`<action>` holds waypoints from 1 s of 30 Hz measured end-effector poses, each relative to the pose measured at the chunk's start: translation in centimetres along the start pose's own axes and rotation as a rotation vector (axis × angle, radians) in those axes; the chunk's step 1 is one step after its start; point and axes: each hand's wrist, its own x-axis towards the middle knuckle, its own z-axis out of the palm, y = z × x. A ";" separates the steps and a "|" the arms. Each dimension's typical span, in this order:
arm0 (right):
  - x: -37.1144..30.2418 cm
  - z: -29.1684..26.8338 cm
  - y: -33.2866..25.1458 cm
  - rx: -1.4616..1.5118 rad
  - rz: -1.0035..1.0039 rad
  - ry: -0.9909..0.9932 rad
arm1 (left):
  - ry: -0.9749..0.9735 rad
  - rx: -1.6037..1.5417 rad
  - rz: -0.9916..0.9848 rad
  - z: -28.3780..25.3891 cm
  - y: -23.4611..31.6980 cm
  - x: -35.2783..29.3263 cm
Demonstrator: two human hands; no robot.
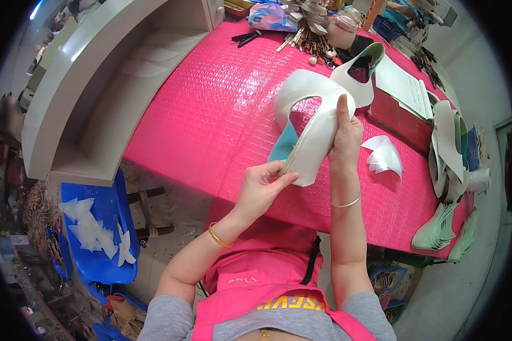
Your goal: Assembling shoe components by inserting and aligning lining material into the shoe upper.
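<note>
Between both hands I hold a white shoe upper (314, 149) above the pink table. It is curved in a U shape, with a light-blue lining showing on its inner side. My left hand (261, 186) pinches the lower left end of the upper, thumb on top. Higher up, my right hand (345, 133) grips its right side with the thumb pointing up along the outer face. Another white shoe upper (352, 77) with a greenish lining rests on the table beyond. To the right of my right hand lies a small stack of thin white pieces (383, 156).
A grey curved machine housing (96, 108) stands at the left edge of the pink table (210, 113). Right lie a notepad (401, 85), stacked shoe pieces (446, 148) and pale green pieces (435, 227). Brushes and a jar (342, 31) crowd the back. A blue stool (105, 256) holds white scraps.
</note>
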 end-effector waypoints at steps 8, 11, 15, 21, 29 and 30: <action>-0.4 0.9 -0.6 -0.076 0.012 -0.045 | 0.006 -0.163 0.050 -0.1 0.4 1.0; -0.3 1.2 -0.9 -0.119 -0.020 -0.135 | 0.091 -0.220 0.079 0.7 2.8 2.4; -1.1 0.9 -0.8 -0.206 0.112 -0.542 | 0.336 -0.291 0.134 0.5 3.5 4.3; -5.6 1.4 0.2 -0.517 -0.123 -0.785 | 0.474 -0.445 0.137 -1.3 4.0 5.8; -4.8 -0.4 0.7 -0.276 0.003 -0.824 | 0.313 -0.743 0.043 -2.3 3.7 6.5; -4.5 -0.7 0.9 -0.213 0.050 -0.870 | 0.313 -0.744 0.048 -2.1 3.8 6.4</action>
